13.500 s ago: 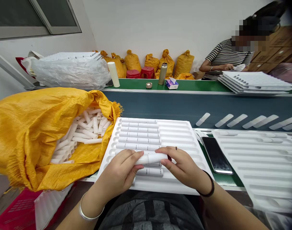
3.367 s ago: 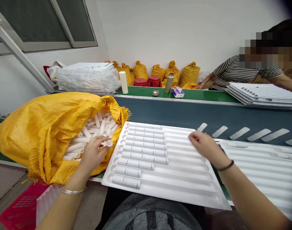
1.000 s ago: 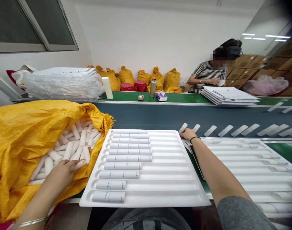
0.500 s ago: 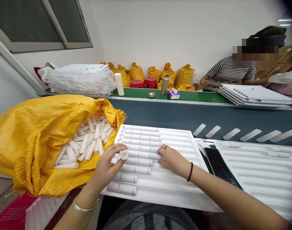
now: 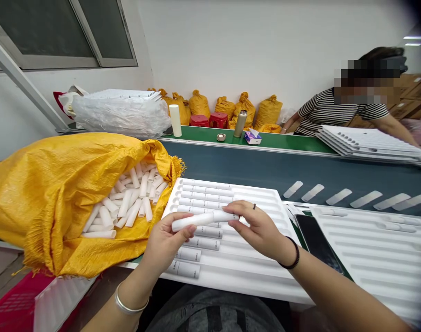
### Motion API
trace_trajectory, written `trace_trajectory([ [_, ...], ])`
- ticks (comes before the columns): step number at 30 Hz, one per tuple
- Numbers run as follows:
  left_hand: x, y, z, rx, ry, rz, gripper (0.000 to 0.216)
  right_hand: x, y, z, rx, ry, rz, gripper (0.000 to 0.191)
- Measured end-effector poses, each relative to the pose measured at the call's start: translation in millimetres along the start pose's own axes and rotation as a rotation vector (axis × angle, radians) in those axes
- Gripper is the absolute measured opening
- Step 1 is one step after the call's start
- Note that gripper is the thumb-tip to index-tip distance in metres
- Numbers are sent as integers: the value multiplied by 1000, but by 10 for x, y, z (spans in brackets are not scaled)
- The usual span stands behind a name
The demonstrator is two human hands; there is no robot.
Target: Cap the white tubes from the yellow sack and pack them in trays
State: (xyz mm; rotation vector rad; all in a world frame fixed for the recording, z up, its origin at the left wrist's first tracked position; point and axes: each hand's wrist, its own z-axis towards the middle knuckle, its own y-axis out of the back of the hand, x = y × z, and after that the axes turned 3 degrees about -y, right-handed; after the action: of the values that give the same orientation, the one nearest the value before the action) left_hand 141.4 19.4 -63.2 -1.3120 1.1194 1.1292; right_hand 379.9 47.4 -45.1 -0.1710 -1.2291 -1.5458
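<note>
A white tube [image 5: 203, 218] is gripped at either end by the left hand [image 5: 165, 242] and right hand [image 5: 260, 228] above the white tray [image 5: 255, 272], whose near edge is hidden by the forearms.

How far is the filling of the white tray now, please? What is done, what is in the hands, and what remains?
Done: the left part of the white tray has tubes lying in its grooves, row upon row. In hand: the left hand and the right hand hold one white tube above the tray. Left: the grooves' right part lies bare, and many loose tubes fill the yellow sack.
</note>
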Motion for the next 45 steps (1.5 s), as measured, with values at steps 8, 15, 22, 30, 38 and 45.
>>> trace_trajectory([
  [8, -73, 53, -85, 230, -156, 377, 33, 5, 87, 14, 121, 126, -101, 32],
  [15, -24, 50, -104, 284, -803, 716, 42, -7, 31, -59, 174, -262, 219, 29],
  [22, -34, -93, -136, 283, -881, 730, 42, 140, 25, -130, 152, -300, 277, 25],
  [30, 68, -88, -265, 416, -893, 808, 51, 186, -17, -315, 271, -173, 90, 28],
  [38, 235, 988, 529, -20, -548, 1401, 38, -826, 522, -156, 1, -652, -745, 31],
  [45, 533, 1561, 867, 71, -255, 1628, 39, -1691, 1193, -173, 16, -1141, -774, 25],
])
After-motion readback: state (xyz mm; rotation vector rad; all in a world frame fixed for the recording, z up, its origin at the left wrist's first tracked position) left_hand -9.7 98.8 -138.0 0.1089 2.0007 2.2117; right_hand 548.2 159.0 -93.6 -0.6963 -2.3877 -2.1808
